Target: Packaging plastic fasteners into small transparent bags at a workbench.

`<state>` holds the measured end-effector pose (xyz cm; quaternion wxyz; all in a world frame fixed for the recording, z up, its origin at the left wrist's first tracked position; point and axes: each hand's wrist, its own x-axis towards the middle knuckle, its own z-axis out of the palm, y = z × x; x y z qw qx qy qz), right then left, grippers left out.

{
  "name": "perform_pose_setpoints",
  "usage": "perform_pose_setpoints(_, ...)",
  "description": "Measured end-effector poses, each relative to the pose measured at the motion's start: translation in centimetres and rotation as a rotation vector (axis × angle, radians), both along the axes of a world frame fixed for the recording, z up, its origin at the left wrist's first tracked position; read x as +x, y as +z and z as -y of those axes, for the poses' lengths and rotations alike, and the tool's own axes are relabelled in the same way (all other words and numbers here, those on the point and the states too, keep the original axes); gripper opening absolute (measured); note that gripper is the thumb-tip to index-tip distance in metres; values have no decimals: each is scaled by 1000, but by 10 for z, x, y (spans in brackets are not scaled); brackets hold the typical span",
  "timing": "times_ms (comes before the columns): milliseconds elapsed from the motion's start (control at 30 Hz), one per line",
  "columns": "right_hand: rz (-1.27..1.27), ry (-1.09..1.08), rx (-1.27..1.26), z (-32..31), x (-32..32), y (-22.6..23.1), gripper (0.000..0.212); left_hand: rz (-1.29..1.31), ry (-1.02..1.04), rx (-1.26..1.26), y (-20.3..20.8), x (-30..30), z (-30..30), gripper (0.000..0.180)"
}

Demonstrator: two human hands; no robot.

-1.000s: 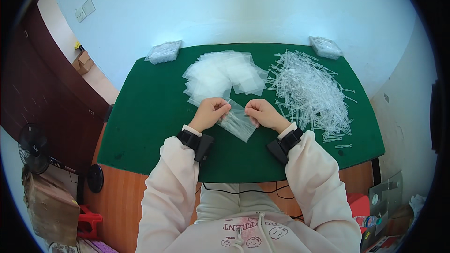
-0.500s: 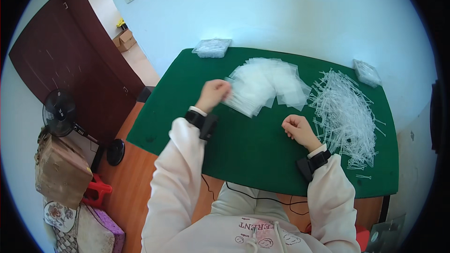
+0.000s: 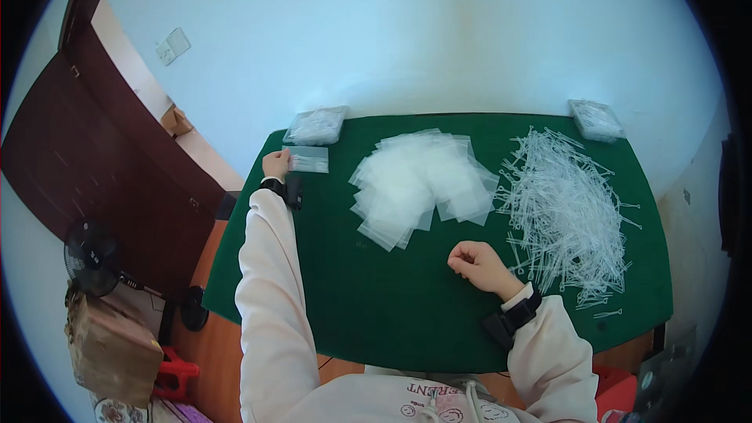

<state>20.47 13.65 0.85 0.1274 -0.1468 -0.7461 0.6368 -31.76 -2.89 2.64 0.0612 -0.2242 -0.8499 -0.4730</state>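
Observation:
At the table's far left, my left hand [image 3: 276, 164] is closed on one end of a small clear plastic bag [image 3: 315, 160] with several thin sticks inside. The bag lies just in front of a clear box [image 3: 317, 125]. My right hand [image 3: 479, 266] is curled closed over the cloth, with nothing showing in its fingers. It is near the lower left side of a big heap of clear plastic floss picks [image 3: 568, 211], thin sticks with small forked ends. Between my hands and farther back, flat clear bags [image 3: 407, 180] lie fanned out in an overlapping pile.
Green cloth covers the table [image 3: 352, 305], which stands against a pale wall. Another clear box [image 3: 597, 121] sits at the back right corner. On the floor to the left are a black fan [image 3: 92, 257], a cardboard box [image 3: 117, 341] and a red stool [image 3: 177, 372].
My left hand has moved left and away from the bag pile to the far left, where the filled bag now shows. The right hand stays closed near the heap. The view has shifted.

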Motion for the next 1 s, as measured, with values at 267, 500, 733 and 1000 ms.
perform_pose_setpoints(267, -34, 25, 112, -2, -4, -1, 6, -36, 84, -122, -27, -46, -16, 56)
perform_pose_setpoints(500, -10, -3, 37, -3, -1, -2, 8, -142, 103, -219, -34, -9, -19, 53)
perform_pose_setpoints(733, -20, 29, 23, -1, -5, 2, 10, -397, -203, -135, 0, 86, 17, 37)
perform_pose_setpoints(1000, -7, 37, 30, -7, 1, 0, 10, 892, -1273, -532, 50, 331, 126, 15)
